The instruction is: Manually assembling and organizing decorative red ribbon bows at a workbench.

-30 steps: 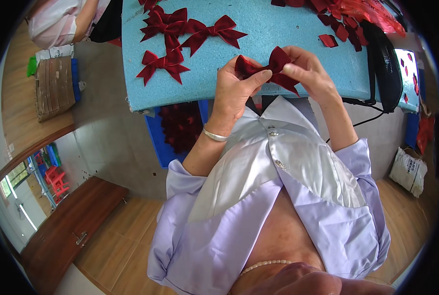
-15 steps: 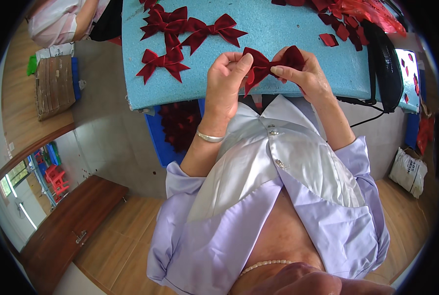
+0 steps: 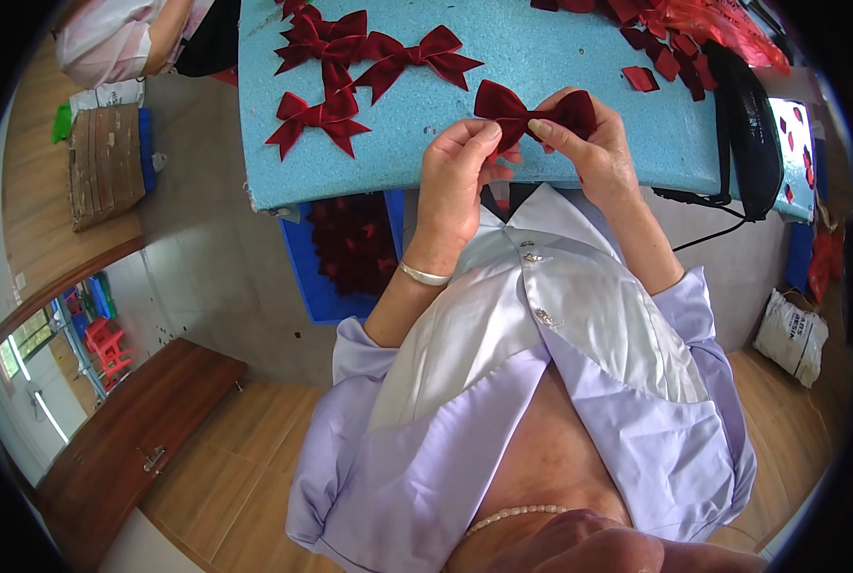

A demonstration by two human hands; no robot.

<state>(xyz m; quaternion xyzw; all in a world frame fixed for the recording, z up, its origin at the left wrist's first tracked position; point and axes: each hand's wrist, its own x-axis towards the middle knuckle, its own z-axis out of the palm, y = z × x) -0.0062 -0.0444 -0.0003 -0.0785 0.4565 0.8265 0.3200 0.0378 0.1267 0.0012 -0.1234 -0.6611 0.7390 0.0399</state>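
Just above the near edge of the light-blue table (image 3: 636, 143) I hold a dark red velvet bow (image 3: 503, 107). My right hand (image 3: 593, 153) is closed on it, thumb on the middle and fingers behind the right loop. My left hand (image 3: 457, 172) pinches at the bow's lower left, below the left loop; its fingers hide most of the tail there. Left of my hands lie a matching bow (image 3: 415, 59), a smaller-looking bow (image 3: 317, 119) and an overlapping pair of bows (image 3: 323, 43).
Red fabric pieces (image 3: 670, 62) and a red plastic bag (image 3: 722, 29) lie at the far right. A black bag (image 3: 746, 134) hangs over the right edge. Under the table stands a blue bin (image 3: 300, 277) of dark red pieces. Another person's arm (image 3: 167, 38) shows at far left.
My left hand has slid right and down, from beside the left loop to below it. The bow now sits flatter, its left loop more level. My right hand keeps its hold.
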